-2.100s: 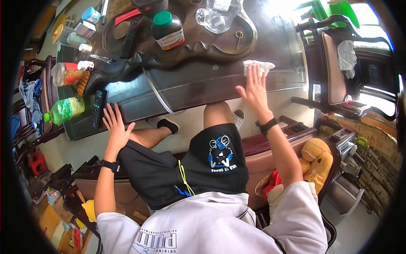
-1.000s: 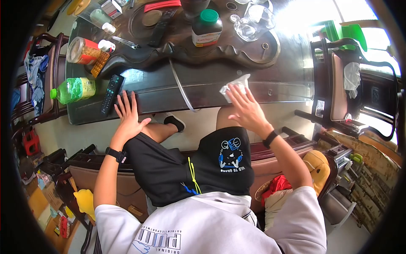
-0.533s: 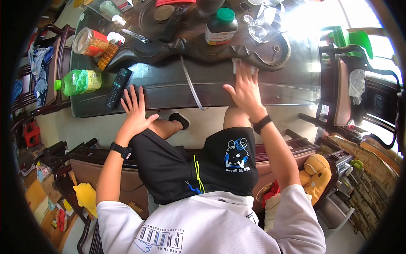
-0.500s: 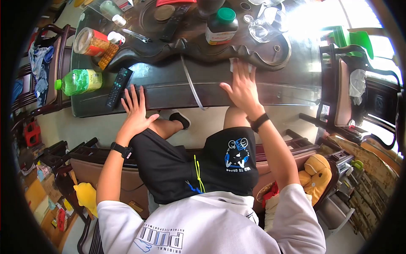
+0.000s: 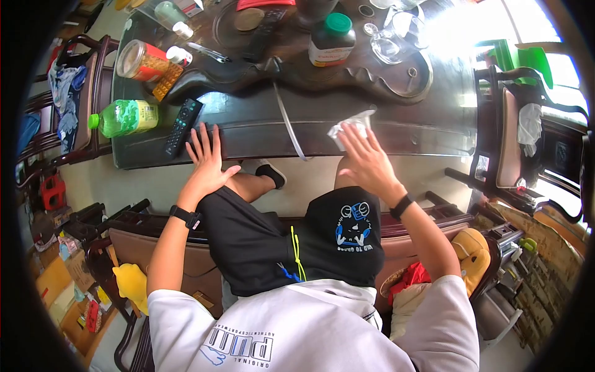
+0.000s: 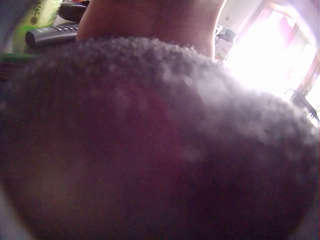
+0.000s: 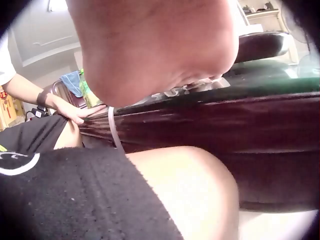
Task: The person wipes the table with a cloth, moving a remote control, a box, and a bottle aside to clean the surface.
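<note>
My right hand (image 5: 367, 158) lies over a crumpled white tissue (image 5: 342, 127) at the near edge of the dark glass-topped table (image 5: 427, 133). Its fingers are extended and press the tissue from above; the white folds also show under the palm in the right wrist view, as tissue (image 7: 220, 82). My left hand (image 5: 209, 162) rests with spread fingers on the table's front edge. Just left of those fingertips is a black remote control (image 5: 184, 127). Dark fabric fills most of the left wrist view, with the remote control (image 6: 52, 34) at its upper left.
A green bottle (image 5: 130, 118) lies at the left, near a snack jar (image 5: 141, 60) and a pill blister pack (image 5: 167, 83). A carved dark tray (image 5: 248, 80) bears a green-capped bottle (image 5: 332, 46) and glassware (image 5: 385, 48). A pale strap (image 5: 287, 121) hangs over the edge.
My right hand has swept the tissue left from the right part of the table, up to the tray's rim, then back to the near edge. My left hand has stayed at the edge.
</note>
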Demonstrator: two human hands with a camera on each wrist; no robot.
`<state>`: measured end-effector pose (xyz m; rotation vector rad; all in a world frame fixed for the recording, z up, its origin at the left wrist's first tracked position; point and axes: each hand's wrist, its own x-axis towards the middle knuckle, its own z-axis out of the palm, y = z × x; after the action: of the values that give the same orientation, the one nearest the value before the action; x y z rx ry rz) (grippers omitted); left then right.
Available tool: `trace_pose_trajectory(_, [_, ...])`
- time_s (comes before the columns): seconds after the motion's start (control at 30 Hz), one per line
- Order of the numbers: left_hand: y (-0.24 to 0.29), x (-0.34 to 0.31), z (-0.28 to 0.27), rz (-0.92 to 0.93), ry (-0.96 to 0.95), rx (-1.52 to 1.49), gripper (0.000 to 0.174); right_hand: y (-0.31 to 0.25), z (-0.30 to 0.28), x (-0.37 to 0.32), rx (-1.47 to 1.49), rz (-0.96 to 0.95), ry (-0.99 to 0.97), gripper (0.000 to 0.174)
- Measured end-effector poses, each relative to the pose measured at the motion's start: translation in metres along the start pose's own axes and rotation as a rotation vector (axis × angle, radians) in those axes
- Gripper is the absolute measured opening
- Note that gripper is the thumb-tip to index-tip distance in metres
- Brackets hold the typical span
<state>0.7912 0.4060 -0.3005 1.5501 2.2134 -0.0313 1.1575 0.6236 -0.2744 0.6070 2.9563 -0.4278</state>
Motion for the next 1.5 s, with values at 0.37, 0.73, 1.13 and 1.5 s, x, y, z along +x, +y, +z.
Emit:
trace_pose_trajectory(0.37, [0.001,-0.002,0.000,-0.013,-0.011,-0.034,0.121,-0.030,0.037,0.078,0.015,0.296,0.286,0.091])
trace_pose_trajectory(0.73, [0.000,-0.001,0.000,0.006,-0.010,-0.043,0.122,-0.064,0.025,0.036,0.092,0.051,0.074,0.093])
trace_pose_trajectory(1.13, [0.001,-0.002,-0.001,0.016,0.005,-0.041,0.120,-0.003,0.020,0.028,0.065,0.231,0.130,0.085])
trace_pose_trajectory(1.5, [0.004,0.000,-0.003,-0.011,-0.029,-0.031,0.122,-0.036,0.028,0.075,0.074,0.167,0.213,0.089])
